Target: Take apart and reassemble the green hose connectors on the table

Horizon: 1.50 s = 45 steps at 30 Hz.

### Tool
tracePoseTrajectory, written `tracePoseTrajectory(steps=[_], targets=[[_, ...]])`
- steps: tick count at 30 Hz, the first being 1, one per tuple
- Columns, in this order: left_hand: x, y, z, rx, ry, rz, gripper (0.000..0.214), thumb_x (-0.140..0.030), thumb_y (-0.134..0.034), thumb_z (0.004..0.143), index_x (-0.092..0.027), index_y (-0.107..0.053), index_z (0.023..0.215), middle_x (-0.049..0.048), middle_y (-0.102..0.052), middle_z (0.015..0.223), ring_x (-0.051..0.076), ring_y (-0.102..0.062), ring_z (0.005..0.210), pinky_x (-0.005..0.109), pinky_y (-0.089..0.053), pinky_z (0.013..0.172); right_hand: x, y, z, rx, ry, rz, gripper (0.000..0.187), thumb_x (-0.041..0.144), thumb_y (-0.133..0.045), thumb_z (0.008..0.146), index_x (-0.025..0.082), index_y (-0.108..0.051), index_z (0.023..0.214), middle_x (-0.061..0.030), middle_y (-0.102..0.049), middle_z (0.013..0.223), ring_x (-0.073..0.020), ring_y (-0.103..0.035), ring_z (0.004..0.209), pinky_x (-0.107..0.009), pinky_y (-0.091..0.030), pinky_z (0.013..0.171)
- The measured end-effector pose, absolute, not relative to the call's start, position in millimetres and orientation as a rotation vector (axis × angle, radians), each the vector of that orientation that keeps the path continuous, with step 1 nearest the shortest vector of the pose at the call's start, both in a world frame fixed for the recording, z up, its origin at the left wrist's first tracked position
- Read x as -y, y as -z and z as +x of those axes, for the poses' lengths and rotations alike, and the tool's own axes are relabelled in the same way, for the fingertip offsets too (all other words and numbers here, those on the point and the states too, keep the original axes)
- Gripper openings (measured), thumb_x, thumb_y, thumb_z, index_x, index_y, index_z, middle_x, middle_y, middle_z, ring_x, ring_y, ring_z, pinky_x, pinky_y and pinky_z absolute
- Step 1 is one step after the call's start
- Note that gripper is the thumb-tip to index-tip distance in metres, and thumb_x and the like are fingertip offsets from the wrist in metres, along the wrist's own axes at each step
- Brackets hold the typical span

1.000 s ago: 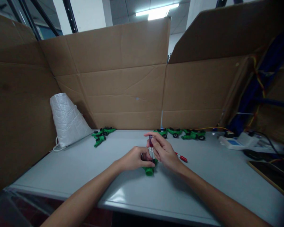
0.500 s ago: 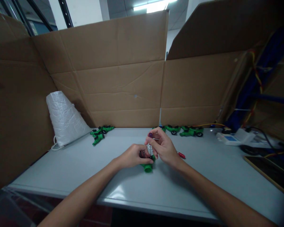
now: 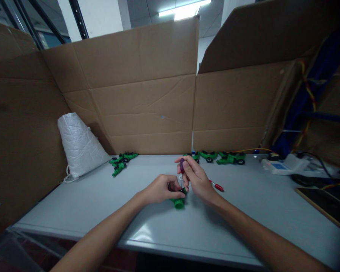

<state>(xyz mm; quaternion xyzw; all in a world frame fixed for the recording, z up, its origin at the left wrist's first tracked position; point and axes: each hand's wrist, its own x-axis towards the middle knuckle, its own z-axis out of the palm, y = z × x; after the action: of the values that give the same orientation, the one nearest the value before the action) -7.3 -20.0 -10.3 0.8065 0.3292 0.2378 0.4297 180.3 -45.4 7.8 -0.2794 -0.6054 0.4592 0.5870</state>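
Note:
My left hand (image 3: 162,189) is closed on a small green toy part (image 3: 178,203) that rests on the grey table (image 3: 102,196). My right hand (image 3: 197,179) pinches a small screwdriver with a purple handle (image 3: 182,166), held upright with its tip down on the green part. Both hands meet at the middle of the table. The fingers hide the spot where the tip touches the part.
A red-capped tool (image 3: 217,186) lies just right of my right hand. Green toy vehicles stand at the back centre-right (image 3: 218,156) and back left (image 3: 121,160). A white woven bag (image 3: 79,145) leans at the left. Cardboard walls (image 3: 147,98) enclose the table; electronics and cables (image 3: 283,166) lie at right.
The hands stay on the green part. My right fingers have shifted on the screwdriver handle, which now stands slightly more upright. The camera view has moved a little.

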Motion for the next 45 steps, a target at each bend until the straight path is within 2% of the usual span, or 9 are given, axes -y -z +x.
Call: tracePoseTrajectory(steps=[8,14,16,21,23,30,36,43,45], targets=[[22,8,-6,-0.813,-0.599,2.038,0.043,-0.051,-0.085,0.08,-0.012,-0.068,0.083,0.0045,-0.069,0.075,0.012,-0.058,0.064,0.023,-0.042,0.059,47,-8,180,1.449,-1.069,-0.682,0.036,0.057,-0.064,0.097,0.025,-0.051,0.106,0.0011,-0.066,0.094,-0.0058,-0.048,0.043,-0.019,-0.04,0.034],[24,4,-5,-0.794,-0.582,2.041,0.041,-0.05,-0.084,0.081,-0.011,-0.071,0.086,0.0023,-0.067,0.072,0.012,-0.057,0.063,0.023,-0.042,0.059,50,-9,178,1.46,-1.09,-0.667,0.035,0.052,-0.069,0.096,0.026,-0.046,0.103,0.0065,-0.063,0.077,-0.0071,-0.049,0.039,-0.018,-0.039,0.032],[23,5,-5,-0.788,-0.575,2.038,0.041,-0.05,-0.083,0.082,-0.011,-0.072,0.088,0.003,-0.069,0.074,0.012,-0.059,0.063,0.023,-0.042,0.059,49,-8,179,1.451,-1.097,-0.662,0.036,0.053,-0.068,0.097,0.026,-0.047,0.104,0.0064,-0.062,0.078,-0.0071,-0.049,0.039,-0.018,-0.039,0.032],[21,9,-5,-0.813,-0.581,2.032,0.043,-0.051,-0.085,0.08,-0.011,-0.072,0.085,0.0049,-0.071,0.076,0.013,-0.061,0.065,0.023,-0.043,0.06,48,-9,181,1.455,-1.126,-0.653,0.041,0.061,-0.052,0.103,0.023,-0.057,0.119,0.0025,-0.06,0.085,-0.0071,-0.05,0.044,-0.02,-0.042,0.035],[20,11,-5,-0.815,-0.585,2.033,0.043,-0.051,-0.085,0.08,-0.011,-0.071,0.084,0.0056,-0.071,0.077,0.013,-0.061,0.066,0.023,-0.043,0.06,47,-9,182,1.464,-1.127,-0.653,0.043,0.061,-0.052,0.103,0.024,-0.059,0.121,0.0015,-0.061,0.088,-0.0073,-0.05,0.045,-0.02,-0.043,0.036],[21,10,-6,-0.799,-0.604,2.059,0.041,-0.05,-0.084,0.081,-0.012,-0.069,0.083,0.0036,-0.069,0.075,0.012,-0.059,0.064,0.023,-0.042,0.06,45,-6,182,1.49,-1.091,-0.631,0.033,0.056,-0.062,0.1,0.025,-0.053,0.106,0.001,-0.068,0.092,-0.0069,-0.049,0.044,-0.021,-0.044,0.036],[21,9,-5,-0.782,-0.592,2.078,0.039,-0.049,-0.083,0.083,-0.012,-0.072,0.088,0.0037,-0.07,0.076,0.013,-0.061,0.067,0.023,-0.043,0.063,48,-8,180,1.458,-1.076,-0.679,0.035,0.051,-0.07,0.095,0.026,-0.045,0.099,0.0053,-0.066,0.081,-0.0077,-0.051,0.04,-0.019,-0.042,0.032],[24,1,-6,-0.803,-0.594,2.003,0.046,-0.054,-0.087,0.077,-0.012,-0.069,0.084,0.0035,-0.07,0.076,0.013,-0.059,0.065,0.023,-0.042,0.061,42,-12,185,1.429,-1.045,-0.694,0.037,0.055,-0.068,0.095,0.026,-0.046,0.101,0.0043,-0.069,0.081,-0.0074,-0.048,0.038,-0.02,-0.04,0.033],[23,-3,-7,-0.833,-0.622,2.008,0.047,-0.057,-0.082,0.081,-0.013,-0.069,0.084,0.0028,-0.069,0.075,0.012,-0.057,0.064,0.023,-0.041,0.06,38,-14,191,1.403,-1.015,-0.706,0.038,0.059,-0.064,0.097,0.026,-0.046,0.103,0.0043,-0.069,0.08,-0.0078,-0.047,0.039,-0.021,-0.04,0.035]])
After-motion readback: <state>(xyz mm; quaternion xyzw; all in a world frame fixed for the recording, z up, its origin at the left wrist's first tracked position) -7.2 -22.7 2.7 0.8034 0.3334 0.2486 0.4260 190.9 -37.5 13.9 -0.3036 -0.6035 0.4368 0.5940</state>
